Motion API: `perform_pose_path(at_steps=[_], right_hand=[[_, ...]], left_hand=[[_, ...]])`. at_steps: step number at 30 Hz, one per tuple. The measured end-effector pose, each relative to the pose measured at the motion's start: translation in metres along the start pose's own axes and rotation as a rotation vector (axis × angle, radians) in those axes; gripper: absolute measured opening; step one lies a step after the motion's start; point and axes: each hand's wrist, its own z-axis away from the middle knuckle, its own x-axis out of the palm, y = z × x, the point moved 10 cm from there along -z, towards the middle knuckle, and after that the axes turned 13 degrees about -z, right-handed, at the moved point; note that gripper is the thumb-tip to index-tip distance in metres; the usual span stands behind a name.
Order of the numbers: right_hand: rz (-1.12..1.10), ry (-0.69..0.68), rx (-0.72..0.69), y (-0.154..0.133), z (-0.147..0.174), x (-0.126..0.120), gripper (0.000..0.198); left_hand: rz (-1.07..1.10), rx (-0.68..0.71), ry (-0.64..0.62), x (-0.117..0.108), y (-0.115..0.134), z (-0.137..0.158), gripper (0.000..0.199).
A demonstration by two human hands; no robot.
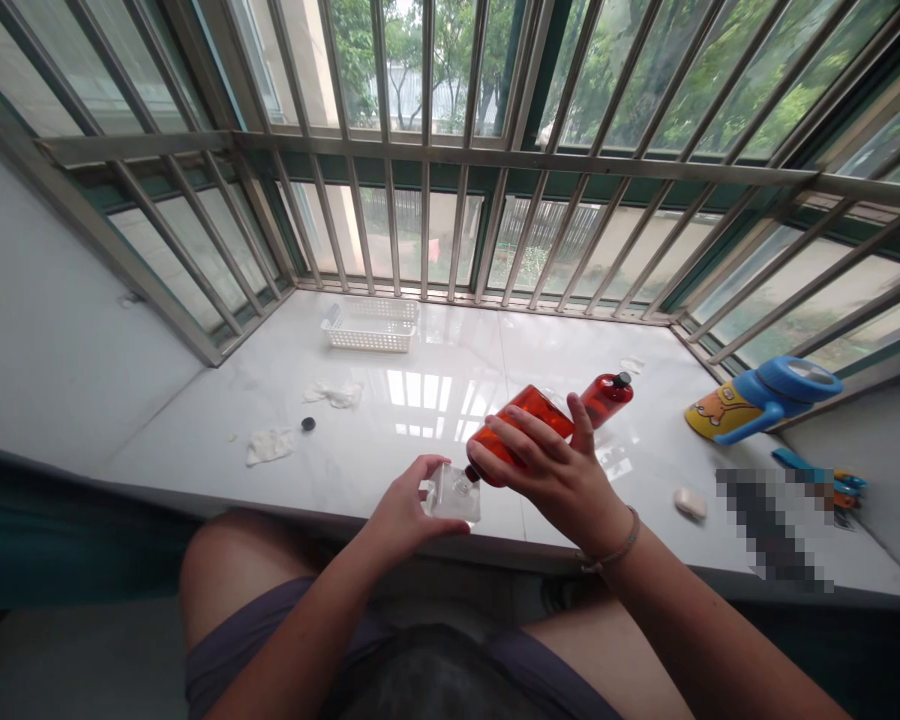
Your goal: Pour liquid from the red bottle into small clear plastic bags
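My right hand (551, 465) is wrapped round an orange-red bottle (540, 408), which tips down to the left. The bottle's dark neck meets the mouth of a small clear bottle (454, 497), lying on its side. Fingers and thumb of my left hand (409, 510) grip that clear bottle near the sill's front edge. Whether liquid passes between the two I cannot tell. Just beyond my right hand is a second red bottle (607, 400) with a black cap, partly hidden by my thumb. A loose black cap (308, 424) lies to the left.
A white perforated basket (371, 345) stands at the back left of the white sill (217, 420). Crumpled tissues (270, 446) lie left. At right are a blue-and-yellow cup (757, 400), a pale soap-like block (691, 503) and blue-handled tools (802, 462). Metal bars (427, 210) line the window.
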Motion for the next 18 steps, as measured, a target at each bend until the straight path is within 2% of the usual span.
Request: perform_pose_path(at_steps=[18], right_hand=[[-0.017,-0.027,-0.034,-0.0042,-0.0039,0.0016,0.044]], left_hand=[[0.021,0.009,0.002,0.0026,-0.0016,-0.0027,0.083]])
